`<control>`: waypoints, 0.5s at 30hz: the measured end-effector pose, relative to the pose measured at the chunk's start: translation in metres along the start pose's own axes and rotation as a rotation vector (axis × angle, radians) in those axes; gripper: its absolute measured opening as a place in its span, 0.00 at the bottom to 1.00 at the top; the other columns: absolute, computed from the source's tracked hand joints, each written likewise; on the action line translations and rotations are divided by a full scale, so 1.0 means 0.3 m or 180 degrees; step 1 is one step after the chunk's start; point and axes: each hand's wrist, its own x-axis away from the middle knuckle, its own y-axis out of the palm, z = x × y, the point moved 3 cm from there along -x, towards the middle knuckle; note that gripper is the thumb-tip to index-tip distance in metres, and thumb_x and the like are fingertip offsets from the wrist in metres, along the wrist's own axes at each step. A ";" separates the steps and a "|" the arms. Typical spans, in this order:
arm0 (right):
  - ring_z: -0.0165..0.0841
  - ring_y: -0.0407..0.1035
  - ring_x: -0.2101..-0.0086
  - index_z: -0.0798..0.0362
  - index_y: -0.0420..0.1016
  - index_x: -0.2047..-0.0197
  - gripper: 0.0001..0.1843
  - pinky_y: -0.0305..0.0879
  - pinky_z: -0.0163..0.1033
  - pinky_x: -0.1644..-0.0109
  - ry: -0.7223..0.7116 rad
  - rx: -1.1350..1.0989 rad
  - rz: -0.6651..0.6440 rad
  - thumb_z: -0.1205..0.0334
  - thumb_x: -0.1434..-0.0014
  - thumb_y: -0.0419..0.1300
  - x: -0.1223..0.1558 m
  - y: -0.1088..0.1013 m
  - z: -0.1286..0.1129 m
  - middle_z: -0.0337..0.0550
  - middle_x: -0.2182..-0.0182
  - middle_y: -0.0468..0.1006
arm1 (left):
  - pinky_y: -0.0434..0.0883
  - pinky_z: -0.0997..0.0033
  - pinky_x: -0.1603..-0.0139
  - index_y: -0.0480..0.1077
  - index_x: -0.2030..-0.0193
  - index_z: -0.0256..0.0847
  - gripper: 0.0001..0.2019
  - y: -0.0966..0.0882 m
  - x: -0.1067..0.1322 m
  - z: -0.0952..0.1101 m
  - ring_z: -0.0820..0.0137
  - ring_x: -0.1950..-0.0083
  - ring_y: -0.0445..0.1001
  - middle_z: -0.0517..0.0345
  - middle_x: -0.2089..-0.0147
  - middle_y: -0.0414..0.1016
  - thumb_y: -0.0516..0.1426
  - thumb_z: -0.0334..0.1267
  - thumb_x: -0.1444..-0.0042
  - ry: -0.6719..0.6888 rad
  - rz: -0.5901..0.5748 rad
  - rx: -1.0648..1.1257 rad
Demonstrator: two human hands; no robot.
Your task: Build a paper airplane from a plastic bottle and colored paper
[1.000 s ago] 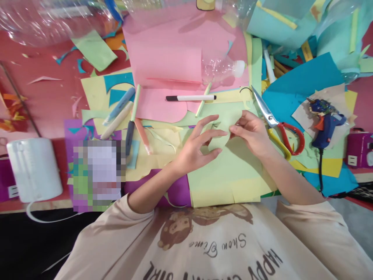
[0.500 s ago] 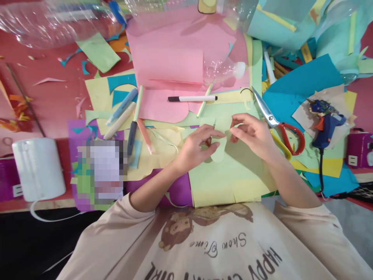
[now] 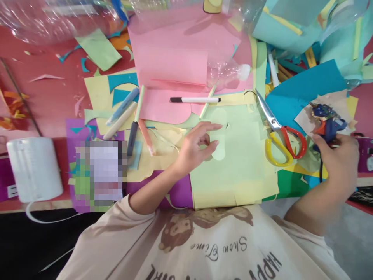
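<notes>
My left hand [image 3: 194, 147] hovers over a pale green paper sheet [image 3: 244, 155], with thumb and forefinger apart and nothing visible between them. Just beside those fingers lies a rounded, pale green paper cutout [image 3: 219, 149], partly covered by the hand. A small dark curved mark [image 3: 227, 125] shows near the forefinger's tip. Over at the right, my right hand [image 3: 338, 159] is wrapped round the handle of a blue glue gun [image 3: 330, 126], which rests on a pale scrap of paper. The thumb is on the near left side; the other fingers are partly hidden.
Scissors [image 3: 274, 122] with red and yellow handles lie left of the glue gun. A black-and-white marker [image 3: 195, 100] lies above the cutout. Further back is a clear plastic bottle [image 3: 224, 72] with pink paper round it. A white box-shaped device [image 3: 34, 169] stands at far left.
My right hand has left the cutout and moved right to the glue gun's handle. My left hand stays near the cutout, its thumb and forefinger still apart.
</notes>
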 end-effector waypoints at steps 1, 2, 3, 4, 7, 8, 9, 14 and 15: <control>0.44 0.66 0.67 0.49 0.66 0.70 0.17 0.66 0.54 0.60 0.0211 -0.0060 0.0084 0.44 0.51 0.60 0.001 0.011 -0.005 0.42 0.73 0.64 | 0.67 0.81 0.70 0.71 0.50 0.41 0.15 0.000 -0.001 -0.001 0.86 0.74 0.60 0.57 0.53 0.66 0.57 0.29 0.45 -0.0007 0.0002 -0.0007; 0.45 0.67 0.65 0.49 0.63 0.71 0.15 0.66 0.55 0.56 0.0421 -0.0122 0.0218 0.48 0.53 0.62 0.002 0.019 -0.012 0.42 0.72 0.63 | 0.67 0.81 0.70 0.71 0.50 0.41 0.15 -0.001 -0.002 -0.003 0.86 0.74 0.60 0.57 0.53 0.66 0.57 0.29 0.45 -0.0009 0.0007 -0.0013; 0.46 0.67 0.63 0.49 0.60 0.71 0.14 0.66 0.55 0.53 0.0529 -0.0185 0.0346 0.53 0.55 0.62 0.003 0.025 -0.020 0.42 0.71 0.64 | 0.68 0.81 0.70 0.71 0.50 0.41 0.15 -0.002 -0.003 -0.005 0.86 0.74 0.60 0.57 0.53 0.66 0.57 0.29 0.45 -0.0013 0.0011 -0.0015; 0.47 0.68 0.61 0.48 0.58 0.71 0.15 0.65 0.55 0.50 0.0568 -0.0231 0.0457 0.58 0.57 0.62 0.004 0.029 -0.028 0.44 0.70 0.65 | 0.68 0.81 0.70 0.71 0.50 0.41 0.15 -0.002 -0.005 -0.007 0.86 0.74 0.60 0.57 0.53 0.66 0.57 0.29 0.45 -0.0018 0.0014 -0.0008; 0.50 0.71 0.59 0.47 0.53 0.68 0.19 0.65 0.54 0.50 0.0617 -0.0315 0.0564 0.67 0.60 0.59 0.008 0.029 -0.033 0.48 0.68 0.71 | 0.69 0.82 0.70 0.71 0.50 0.40 0.15 -0.004 -0.009 -0.013 0.86 0.74 0.60 0.58 0.54 0.66 0.57 0.28 0.45 -0.0064 0.0033 0.0038; 0.51 0.72 0.59 0.47 0.52 0.67 0.19 0.65 0.54 0.51 0.0635 -0.0327 0.0515 0.68 0.60 0.59 0.009 0.024 -0.032 0.49 0.68 0.72 | 0.69 0.81 0.70 0.71 0.50 0.40 0.15 -0.004 -0.010 -0.015 0.86 0.74 0.60 0.58 0.54 0.66 0.57 0.29 0.45 -0.0078 0.0048 0.0043; 0.53 0.72 0.59 0.46 0.51 0.67 0.20 0.65 0.54 0.53 0.0664 -0.0324 0.0448 0.68 0.59 0.59 0.012 0.018 -0.032 0.51 0.68 0.73 | 0.69 0.81 0.70 0.71 0.50 0.41 0.15 -0.004 -0.011 -0.016 0.86 0.74 0.61 0.58 0.54 0.67 0.57 0.29 0.46 -0.0081 0.0063 0.0045; 0.60 0.69 0.49 0.51 0.60 0.58 0.14 0.62 0.57 0.54 0.0938 0.0017 0.0081 0.65 0.48 0.58 0.022 -0.032 -0.067 0.69 0.54 0.75 | 0.70 0.81 0.71 0.71 0.50 0.41 0.16 -0.003 -0.009 -0.018 0.86 0.74 0.61 0.56 0.54 0.68 0.57 0.28 0.46 -0.0006 0.0100 0.0047; 0.60 0.68 0.48 0.53 0.62 0.54 0.14 0.62 0.57 0.54 0.0957 0.0089 0.0012 0.64 0.45 0.56 0.023 -0.040 -0.078 0.72 0.51 0.74 | 0.70 0.81 0.71 0.71 0.50 0.42 0.16 -0.003 -0.009 -0.019 0.85 0.74 0.62 0.56 0.54 0.68 0.58 0.29 0.46 0.0000 0.0103 0.0042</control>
